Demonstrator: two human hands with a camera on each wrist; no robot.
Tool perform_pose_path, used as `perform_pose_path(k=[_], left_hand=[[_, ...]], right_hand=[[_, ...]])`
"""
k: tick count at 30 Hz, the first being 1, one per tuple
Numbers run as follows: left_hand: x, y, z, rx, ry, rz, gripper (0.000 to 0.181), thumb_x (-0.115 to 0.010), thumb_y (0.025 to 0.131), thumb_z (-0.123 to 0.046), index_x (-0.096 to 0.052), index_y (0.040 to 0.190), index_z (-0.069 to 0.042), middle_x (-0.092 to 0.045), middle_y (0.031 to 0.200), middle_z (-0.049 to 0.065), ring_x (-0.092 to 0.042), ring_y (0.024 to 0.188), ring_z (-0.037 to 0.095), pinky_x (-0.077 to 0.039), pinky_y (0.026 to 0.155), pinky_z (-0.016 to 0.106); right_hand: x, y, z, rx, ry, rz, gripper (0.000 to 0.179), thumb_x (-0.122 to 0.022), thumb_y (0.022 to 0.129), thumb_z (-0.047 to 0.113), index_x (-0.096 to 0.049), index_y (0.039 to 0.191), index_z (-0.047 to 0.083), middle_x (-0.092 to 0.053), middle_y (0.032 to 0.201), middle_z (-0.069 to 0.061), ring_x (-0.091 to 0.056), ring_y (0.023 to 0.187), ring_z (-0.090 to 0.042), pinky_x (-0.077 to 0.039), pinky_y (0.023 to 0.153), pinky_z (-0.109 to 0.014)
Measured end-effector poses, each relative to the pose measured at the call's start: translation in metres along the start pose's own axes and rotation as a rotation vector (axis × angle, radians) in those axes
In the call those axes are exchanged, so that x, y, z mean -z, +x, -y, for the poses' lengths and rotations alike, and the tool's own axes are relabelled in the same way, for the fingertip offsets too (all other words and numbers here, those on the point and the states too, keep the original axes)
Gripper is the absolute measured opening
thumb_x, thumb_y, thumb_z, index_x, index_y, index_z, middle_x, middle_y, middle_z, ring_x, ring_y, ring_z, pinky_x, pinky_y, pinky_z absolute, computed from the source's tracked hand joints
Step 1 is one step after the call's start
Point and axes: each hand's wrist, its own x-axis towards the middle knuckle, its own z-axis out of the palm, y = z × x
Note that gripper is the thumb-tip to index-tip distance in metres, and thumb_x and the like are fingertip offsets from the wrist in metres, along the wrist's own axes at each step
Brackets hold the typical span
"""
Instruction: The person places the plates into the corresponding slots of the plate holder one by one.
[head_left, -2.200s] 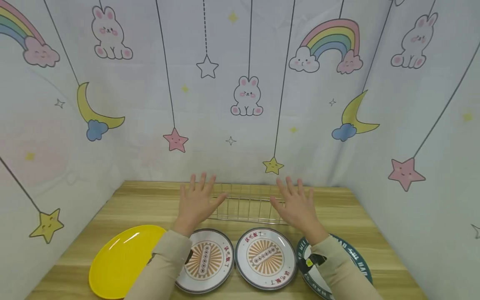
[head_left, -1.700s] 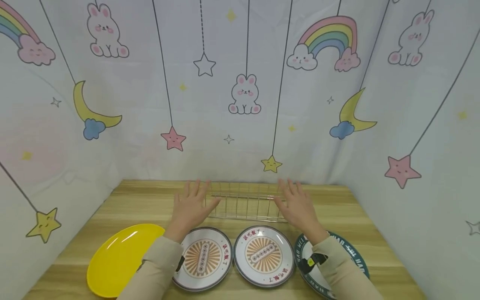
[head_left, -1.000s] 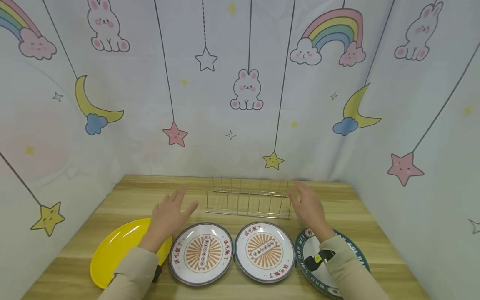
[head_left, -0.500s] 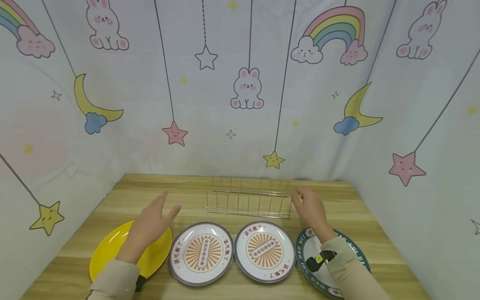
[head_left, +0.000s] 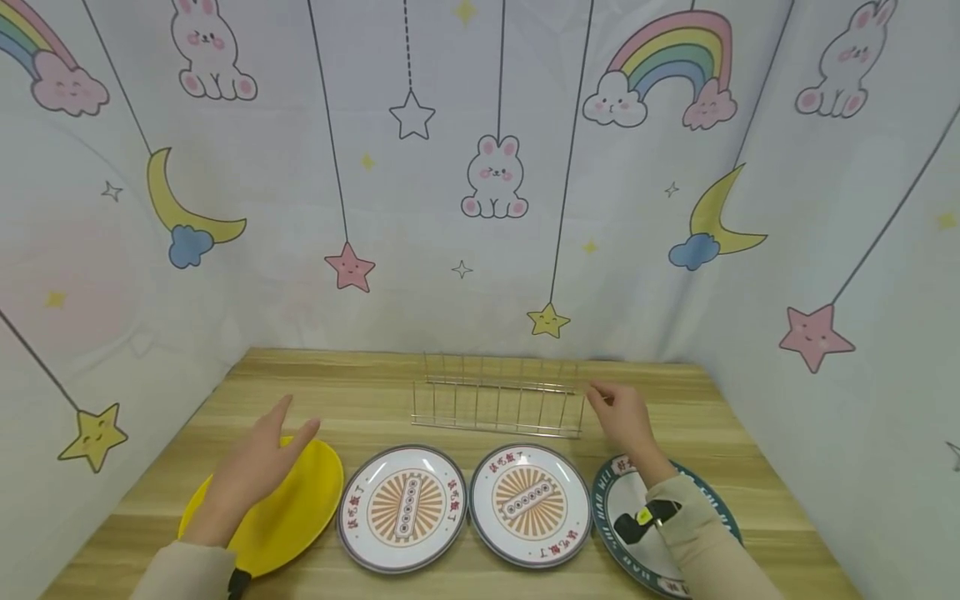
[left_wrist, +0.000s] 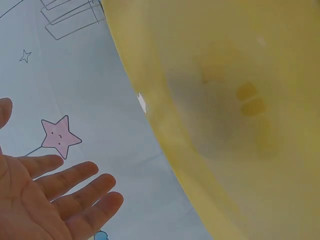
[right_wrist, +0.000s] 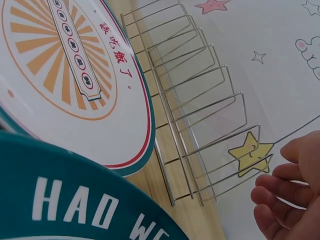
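My left hand (head_left: 255, 467) hovers above the yellow plate (head_left: 300, 508) at the left, fingers straight and thumb apart, holding nothing. In the left wrist view its palm (left_wrist: 30, 200) shows bare beside the plate's rim. My right hand (head_left: 622, 417) is at the right end of a wire plate rack (head_left: 495, 408), its fingers loosely bent. The right wrist view shows these fingers (right_wrist: 285, 195) close to the end wires with nothing in them; whether they touch, I cannot tell. Two white patterned plates (head_left: 402, 554) lie in the middle. A green-rimmed plate (head_left: 637, 554) lies partly under my right forearm.
The wood-grain table (head_left: 315, 375) carries the plates in a row along its near side, with the rack behind them. A white cloth backdrop (head_left: 420, 217) with printed rabbits, stars and rainbows closes off the back and both sides.
Both hands were spread over the rack. My left hand has drawn back leftward over the yellow plate. My right hand has moved slightly right to the rack's end, its fingers bending. Plates and rack stay put.
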Motion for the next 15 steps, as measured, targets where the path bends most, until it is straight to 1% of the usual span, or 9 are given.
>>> perform_pose_path(k=[2, 6, 11, 15], left_hand=[[0.002, -0.002, 0.005, 0.002, 0.003, -0.005, 0.098, -0.031, 0.097, -0.069, -0.01, 0.153, 0.009, -0.02, 0.15, 0.04, -0.023, 0.134, 0.06, -0.024, 0.104, 0.073], [0.006, -0.005, 0.014, 0.013, 0.002, -0.003, 0.098, -0.033, 0.098, -0.068, -0.009, 0.153, 0.01, -0.02, 0.149, 0.041, -0.024, 0.132, 0.061, -0.025, 0.103, 0.073], [0.011, -0.01, 0.027, 0.017, 0.009, 0.007, 0.098, -0.035, 0.098, -0.066, -0.008, 0.152, 0.011, -0.02, 0.147, 0.043, -0.026, 0.13, 0.062, -0.026, 0.101, 0.074], [0.014, -0.015, 0.035, 0.007, 0.013, 0.005, 0.095, -0.038, 0.1, -0.061, -0.008, 0.152, 0.012, -0.022, 0.146, 0.044, -0.029, 0.127, 0.063, -0.028, 0.099, 0.074]], right_hand=[[0.0, 0.0, 0.001, -0.015, 0.014, 0.006, 0.033, -0.055, 0.102, 0.024, -0.065, 0.128, 0.004, -0.067, 0.121, -0.016, -0.063, 0.105, -0.03, -0.056, 0.084, -0.045], [-0.002, 0.0, 0.001, -0.008, 0.037, 0.016, 0.034, -0.057, 0.102, 0.024, -0.064, 0.128, 0.003, -0.066, 0.123, -0.017, -0.063, 0.106, -0.03, -0.055, 0.087, -0.044], [-0.004, 0.001, 0.001, 0.018, 0.055, 0.011, 0.033, -0.059, 0.101, 0.022, -0.065, 0.125, 0.001, -0.067, 0.12, -0.017, -0.064, 0.104, -0.029, -0.057, 0.085, -0.042], [-0.005, 0.001, 0.001, 0.038, 0.054, -0.002, 0.031, -0.061, 0.1, 0.02, -0.066, 0.124, 0.001, -0.068, 0.118, -0.016, -0.065, 0.102, -0.029, -0.057, 0.082, -0.04]])
